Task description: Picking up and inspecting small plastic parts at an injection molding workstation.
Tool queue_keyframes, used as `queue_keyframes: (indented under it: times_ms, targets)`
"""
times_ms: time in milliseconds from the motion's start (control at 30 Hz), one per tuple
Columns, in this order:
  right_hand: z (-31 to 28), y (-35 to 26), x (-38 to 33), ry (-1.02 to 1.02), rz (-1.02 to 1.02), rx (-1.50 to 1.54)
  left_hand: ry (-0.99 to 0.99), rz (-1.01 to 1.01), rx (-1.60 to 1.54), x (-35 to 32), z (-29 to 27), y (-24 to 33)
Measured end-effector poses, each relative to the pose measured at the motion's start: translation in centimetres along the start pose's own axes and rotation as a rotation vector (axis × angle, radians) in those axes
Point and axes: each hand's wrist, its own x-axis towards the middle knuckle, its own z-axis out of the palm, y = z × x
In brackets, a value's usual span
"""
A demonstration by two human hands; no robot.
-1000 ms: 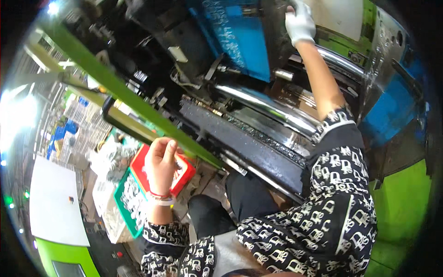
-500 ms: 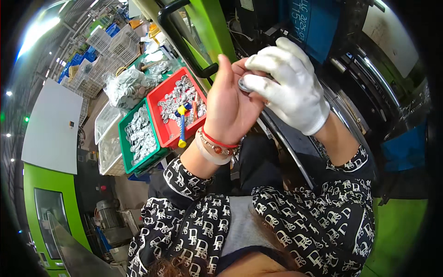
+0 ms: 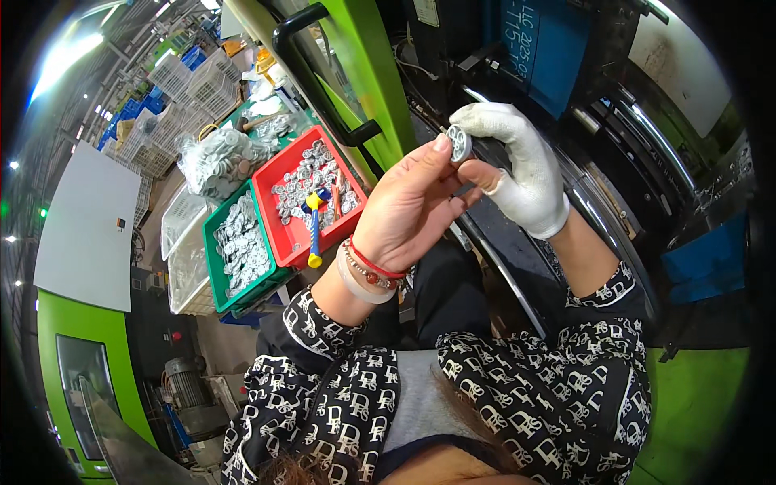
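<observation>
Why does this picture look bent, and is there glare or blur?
In the head view, the fisheye lens bends edges and leaves dark corners; in the head view, the ceiling light glares white at upper left; head view again, the right hand and round grey part look fairly sharp.

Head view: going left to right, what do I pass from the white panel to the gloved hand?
White panel → green tray of small metal parts → red tray of small metal parts → bare left hand → round spoked metal part → gloved right hand.
</observation>
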Motion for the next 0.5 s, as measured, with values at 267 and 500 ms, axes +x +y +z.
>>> queue_keyframes:
  times_ms: [267,500]
  targets:
    - [-1.5,-0.1,0.1,-0.015,-0.140,-0.191,0.035,-0.017,0.115,0.7,1.3,-0.9]
    - [-20.0,6.9,0.7,0.754,0.238,-0.309,0.556,0.987,1.349,-0.4,-0.7,2.7]
